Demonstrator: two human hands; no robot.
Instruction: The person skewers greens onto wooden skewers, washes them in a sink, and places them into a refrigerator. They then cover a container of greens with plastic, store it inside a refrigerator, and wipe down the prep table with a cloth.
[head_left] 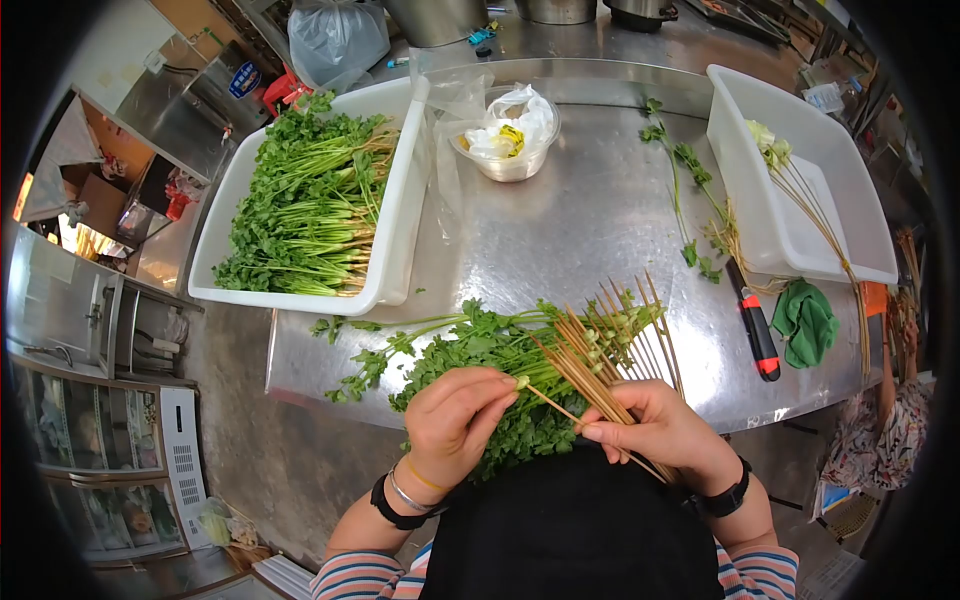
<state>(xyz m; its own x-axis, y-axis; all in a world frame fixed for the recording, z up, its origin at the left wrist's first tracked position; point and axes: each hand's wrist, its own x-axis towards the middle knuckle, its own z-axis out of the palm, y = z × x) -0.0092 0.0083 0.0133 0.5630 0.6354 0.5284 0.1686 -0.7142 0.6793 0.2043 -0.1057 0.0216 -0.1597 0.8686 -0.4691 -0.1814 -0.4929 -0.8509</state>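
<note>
On the steel worktop (pixel 600 210), a white plastic tub (pixel 399 190) stands beyond and left of a leafy green herb heap (pixel 482 345). Near the heap, the right hand (pixel 655 430) curls round thin brown wooden skewers (pixel 578 365) crossing its right end; a black-and-red tool (pixel 757 335) lies farther right. The left hand (pixel 455 412) pinches a small pale-green piece (pixel 522 382) at one skewer's tip.

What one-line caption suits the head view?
Left hand pinches a pale piece at the end of a skewer; right hand holds a skewer bundle near leafy greens.
</note>
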